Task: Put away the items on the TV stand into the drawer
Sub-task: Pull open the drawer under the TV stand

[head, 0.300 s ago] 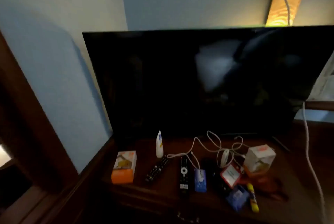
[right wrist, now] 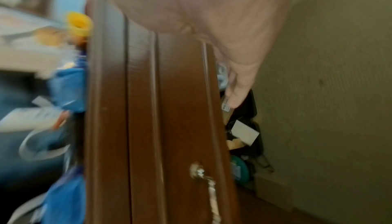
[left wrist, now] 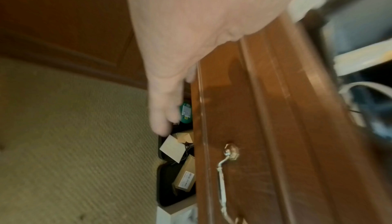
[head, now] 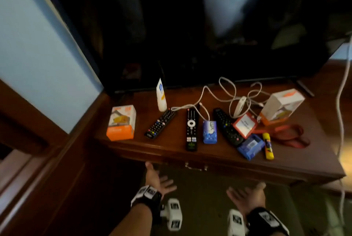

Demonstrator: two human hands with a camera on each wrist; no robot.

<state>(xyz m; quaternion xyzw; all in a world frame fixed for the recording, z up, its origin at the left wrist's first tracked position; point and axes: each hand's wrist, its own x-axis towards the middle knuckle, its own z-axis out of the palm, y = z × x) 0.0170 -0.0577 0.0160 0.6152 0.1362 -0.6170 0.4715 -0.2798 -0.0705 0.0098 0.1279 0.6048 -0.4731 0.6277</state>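
Observation:
The dark wooden TV stand point(head: 171, 152) carries an orange box point(head: 122, 122), a white tube point(head: 161, 95), three black remotes point(head: 191, 129), a blue pack point(head: 209, 132), a red-framed card point(head: 244, 123), a blue box point(head: 250, 146), a yellow glue stick point(head: 267, 146), a white-and-orange box point(head: 282, 106), a white cable point(head: 228, 98) and a red lanyard point(head: 289, 134). The drawer front with its metal handle point(head: 196, 167) sits flush below the top. My left hand point(head: 158, 180) and right hand point(head: 247, 192) hover below it, fingers spread, holding nothing. The wrist views show the handle point(left wrist: 224, 169) point(right wrist: 203, 177) untouched.
A large dark TV point(head: 190, 26) stands behind the items. A white cord point(head: 341, 114) hangs at the stand's right end. Wood panelling and a blue wall point(head: 38, 55) lie to the left. Boxes and papers point(left wrist: 182, 160) sit below the stand on the green carpet point(left wrist: 74, 143).
The head view has dropped and come closer to the stand. Both hands have come into view below the drawer front. The items on top have not moved.

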